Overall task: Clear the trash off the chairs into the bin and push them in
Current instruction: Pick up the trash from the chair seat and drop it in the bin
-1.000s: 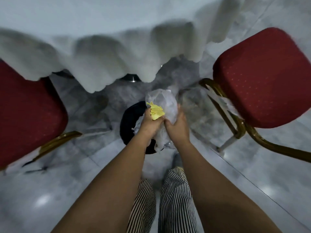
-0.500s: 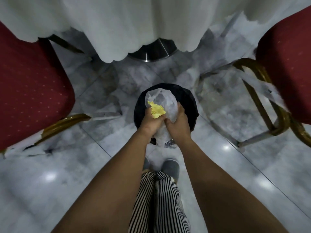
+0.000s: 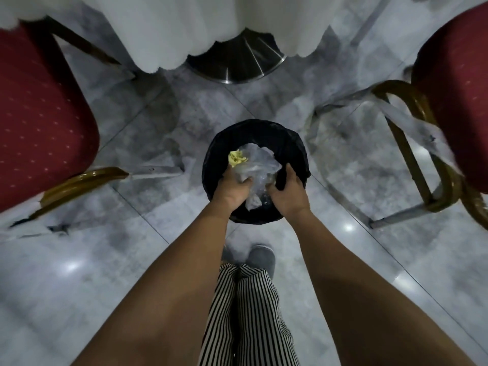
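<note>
Since 0.5 s ago our hands have split apart, trash dropped lower | left hand (image 3: pixel 233 190) grips clear plastic bag (image 3: pixel 257 165) over bin (image 3: pixel 290 143), yellow wad (image 3: pixel 237 160) on top | right hand (image 3: pixel 289 190) fingertips hidden in bag and liner, grasp unclear | both red chairs (image 3: pixel 39 122) cropped, table base (image 3: pixel 237 64) half under tablecloth (image 3: pixel 158 27)

Bin (image 3: pixel 295 151) stands on open floor (image 3: pixel 158 143) between two chairs (image 3: pixel 39 114)

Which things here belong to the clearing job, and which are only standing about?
Belong to the job:
black bin
clear plastic bag
yellow crumpled paper
left red chair
right red chair
left hand
right hand

Just there:
white tablecloth
metal table base
</note>
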The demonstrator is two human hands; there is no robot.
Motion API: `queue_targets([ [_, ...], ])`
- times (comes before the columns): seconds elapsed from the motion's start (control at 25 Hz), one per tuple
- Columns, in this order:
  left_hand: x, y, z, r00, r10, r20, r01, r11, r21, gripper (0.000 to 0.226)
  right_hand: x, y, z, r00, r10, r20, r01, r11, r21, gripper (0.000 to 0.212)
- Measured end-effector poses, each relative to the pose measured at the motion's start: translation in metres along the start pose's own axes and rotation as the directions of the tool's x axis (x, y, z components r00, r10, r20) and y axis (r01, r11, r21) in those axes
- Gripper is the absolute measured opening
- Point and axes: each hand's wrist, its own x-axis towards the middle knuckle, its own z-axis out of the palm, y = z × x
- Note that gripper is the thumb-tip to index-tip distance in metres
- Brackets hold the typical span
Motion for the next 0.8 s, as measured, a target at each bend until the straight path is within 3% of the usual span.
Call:
queue_targets([
  [0.16, -0.028, -0.001, -0.014, 0.996, 0.066, -0.064, -0.052, 0.978, 0.2, 0.069, -0.033, -0.011, -0.016, 0.999, -0.04, 0.004, 0.04, 0.994, -0.098, 0.074],
  [0.32, -0.087, 0.01, -0.045, 0.986, 0.135, -0.094, -0.078, 0.887, 0.456, 0.064, -0.09, -0.035, -0.042, 0.993, -0.12, 0.019, 0.121, 0.956, -0.267, 0.07],
  [0.56, -0.219, 0.016, -0.128, 0.947, 0.258, -0.19, -0.126, 0.846, 0.518, 0.064, -0.207, -0.107, -0.084, 0.953, -0.293, 0.08, 0.297, 0.839, -0.457, 0.07],
  [0.8, -0.334, -0.013, -0.206, 0.904, 0.317, -0.285, -0.124, 0.835, 0.535, 0.065, -0.319, -0.177, -0.082, 0.875, -0.477, 0.089, 0.456, 0.747, -0.483, 0.068],
])
